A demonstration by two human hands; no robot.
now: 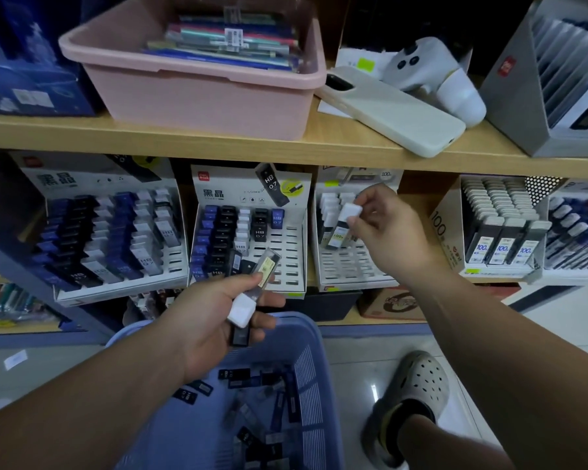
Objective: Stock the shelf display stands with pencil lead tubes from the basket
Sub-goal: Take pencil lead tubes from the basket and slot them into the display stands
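The right hand (384, 228) pinched a white-capped lead tube (341, 228) at the half-filled white display stand (348, 266) on the lower shelf (310, 277). The left hand (211, 320) gripped several more tubes (252, 293) above the blue basket (302, 325), where many lay loose. Many slots stood empty; stocking looked far from finished.

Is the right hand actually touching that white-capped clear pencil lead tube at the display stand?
Touching. The head view shows the right hand pinching the white-capped clear pencil lead tube by its cap.
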